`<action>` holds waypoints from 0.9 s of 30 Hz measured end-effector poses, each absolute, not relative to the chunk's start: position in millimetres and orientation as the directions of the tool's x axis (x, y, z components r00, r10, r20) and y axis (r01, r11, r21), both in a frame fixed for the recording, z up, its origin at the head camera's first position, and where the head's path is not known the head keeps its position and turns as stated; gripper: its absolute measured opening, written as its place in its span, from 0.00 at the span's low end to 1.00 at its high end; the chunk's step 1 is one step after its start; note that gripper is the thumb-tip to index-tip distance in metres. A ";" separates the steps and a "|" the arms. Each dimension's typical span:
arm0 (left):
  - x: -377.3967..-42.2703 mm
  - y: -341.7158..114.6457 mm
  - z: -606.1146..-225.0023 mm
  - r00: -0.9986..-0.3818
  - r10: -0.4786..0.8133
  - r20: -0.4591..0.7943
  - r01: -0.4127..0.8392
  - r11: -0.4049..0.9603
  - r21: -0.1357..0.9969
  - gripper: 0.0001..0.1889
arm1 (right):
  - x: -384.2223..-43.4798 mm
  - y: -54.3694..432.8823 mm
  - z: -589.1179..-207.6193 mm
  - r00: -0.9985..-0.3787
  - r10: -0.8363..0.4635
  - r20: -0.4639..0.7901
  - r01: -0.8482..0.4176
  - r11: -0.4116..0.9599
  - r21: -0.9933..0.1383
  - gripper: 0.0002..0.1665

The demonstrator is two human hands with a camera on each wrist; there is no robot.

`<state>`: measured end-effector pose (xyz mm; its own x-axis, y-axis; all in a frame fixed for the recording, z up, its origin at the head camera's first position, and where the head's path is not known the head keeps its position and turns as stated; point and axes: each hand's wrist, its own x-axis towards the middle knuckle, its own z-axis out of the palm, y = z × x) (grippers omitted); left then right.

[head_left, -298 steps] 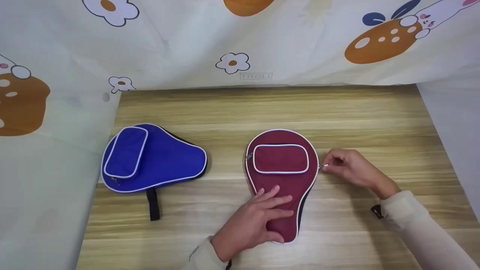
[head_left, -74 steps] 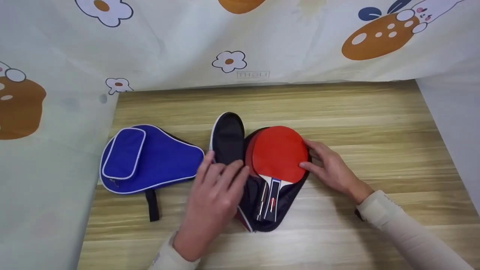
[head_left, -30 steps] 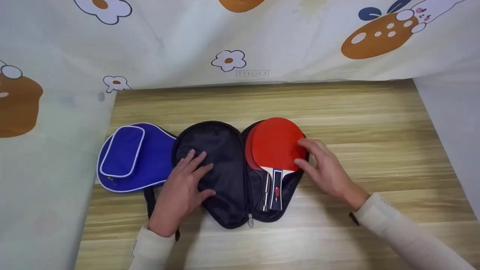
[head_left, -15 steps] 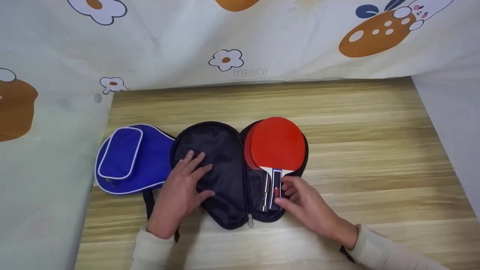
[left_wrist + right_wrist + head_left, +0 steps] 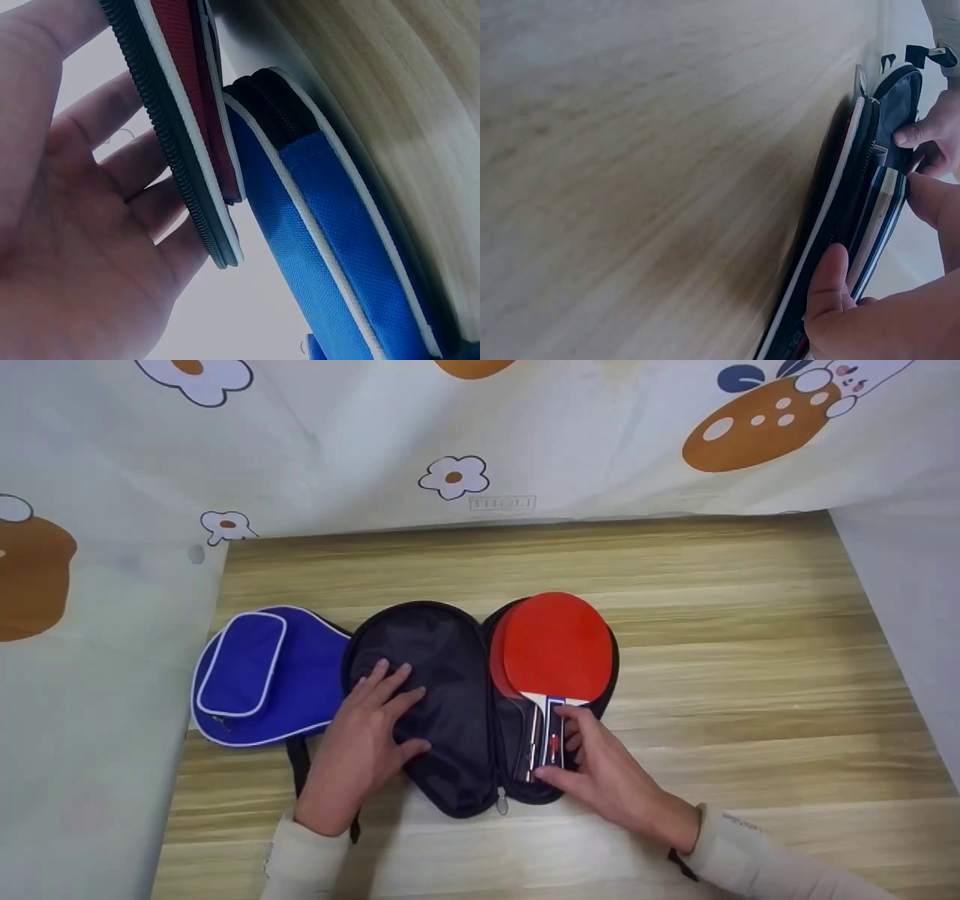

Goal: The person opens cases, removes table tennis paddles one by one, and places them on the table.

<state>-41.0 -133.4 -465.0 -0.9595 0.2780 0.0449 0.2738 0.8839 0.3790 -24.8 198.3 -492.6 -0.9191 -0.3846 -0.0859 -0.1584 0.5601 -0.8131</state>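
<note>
A wine-red paddle case, unzipped, lies spread with its black-lined flap (image 5: 450, 705) folded out to the left. My left hand (image 5: 360, 750) rests on that flap with fingers spread. In the other half of the case lies a table tennis paddle (image 5: 559, 649) with red rubber. A second paddle (image 5: 498, 660) shows underneath it, shifted slightly left. My right hand (image 5: 611, 772) holds the top paddle by its handle, thumb near the handle's end and fingers along its right side. The right wrist view shows the handle (image 5: 877, 217) between thumb and fingers.
A blue case (image 5: 315, 679) with white piping and a small front pocket lies at the left, partly under the flap. Its black strap (image 5: 298, 761) hangs toward the front. A patterned cloth (image 5: 360, 450) closes off the back of the wooden table (image 5: 712, 607).
The red case was zipped shut, then its cover was folded left over the blue case. My right hand moved from the paddle's blade down to its handle and took hold; my left hand stayed on the flap.
</note>
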 end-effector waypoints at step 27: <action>-41.4 -133.8 -464.5 -0.962 0.270 0.028 0.258 0.878 0.403 0.35 | -48.0 251.6 -490.3 -0.993 0.064 -0.099 0.118 0.489 -0.864 0.31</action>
